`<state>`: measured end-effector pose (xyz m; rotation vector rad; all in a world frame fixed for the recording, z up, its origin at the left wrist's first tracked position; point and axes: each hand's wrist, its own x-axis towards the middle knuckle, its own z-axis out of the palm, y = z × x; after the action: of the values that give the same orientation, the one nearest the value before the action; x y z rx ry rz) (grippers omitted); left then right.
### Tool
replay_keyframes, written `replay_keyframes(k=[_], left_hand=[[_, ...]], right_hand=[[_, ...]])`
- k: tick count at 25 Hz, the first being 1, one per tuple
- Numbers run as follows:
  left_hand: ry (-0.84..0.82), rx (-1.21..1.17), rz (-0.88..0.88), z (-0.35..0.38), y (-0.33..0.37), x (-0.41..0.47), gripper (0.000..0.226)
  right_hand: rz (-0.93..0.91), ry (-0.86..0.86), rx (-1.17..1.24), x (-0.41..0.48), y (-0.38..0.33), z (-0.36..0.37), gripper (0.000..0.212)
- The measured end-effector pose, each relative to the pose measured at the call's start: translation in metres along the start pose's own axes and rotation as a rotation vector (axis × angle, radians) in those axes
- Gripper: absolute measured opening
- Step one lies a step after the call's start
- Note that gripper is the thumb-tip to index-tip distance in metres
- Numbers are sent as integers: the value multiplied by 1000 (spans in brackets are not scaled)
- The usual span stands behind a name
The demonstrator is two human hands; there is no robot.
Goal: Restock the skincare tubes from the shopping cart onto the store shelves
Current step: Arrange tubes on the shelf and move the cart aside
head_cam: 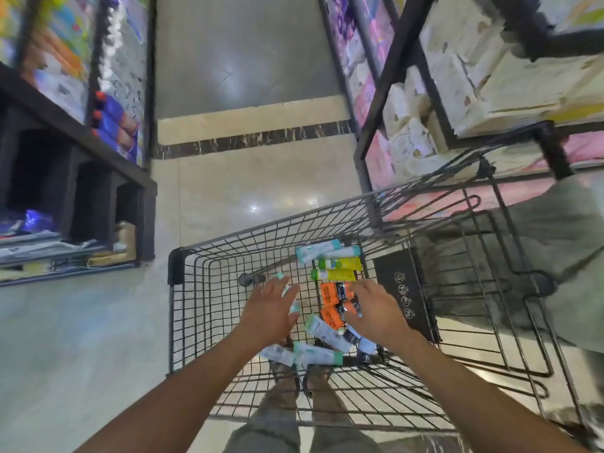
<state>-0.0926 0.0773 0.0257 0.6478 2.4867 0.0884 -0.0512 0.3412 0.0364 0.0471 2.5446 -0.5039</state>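
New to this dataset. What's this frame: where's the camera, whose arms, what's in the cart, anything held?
No robot: one camera worn on a person's head looks down at their bare arms. The left hand and right hand reach into a wire shopping cart in a store aisle between shelves. On its bottom lie skincare tubes: white-and-teal tubes, yellow tubes, orange tubes. The left hand is open above them; the right hand's fingertips touch the orange ones, but whether it holds one is unclear.
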Motion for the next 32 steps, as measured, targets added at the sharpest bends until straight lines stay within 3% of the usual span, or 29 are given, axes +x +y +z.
replay_keyframes(k=[7,13,17,23,27,32], left_hand=[[-128,-76,-136,86,-29,-8,59],[-130,-126,-139,150,-44,-3,62],[-155,-141,-166,182,-58,-1,74],[-205,-125,-223,206,-77,-10,67],[-260,-171,-260,203,-79,-13,63],[-250,-586,-532,184,-63,19,56]], right_hand=[[-70,-229,3,32,8,88,59],[-36,-293,-396,54,19,173,58],[-17,-295,-436,73,28,212,54],[-13,-307,-349,86,29,234,48],[3,-317,-71,86,30,220,59],[88,-323,211,81,28,177,59]])
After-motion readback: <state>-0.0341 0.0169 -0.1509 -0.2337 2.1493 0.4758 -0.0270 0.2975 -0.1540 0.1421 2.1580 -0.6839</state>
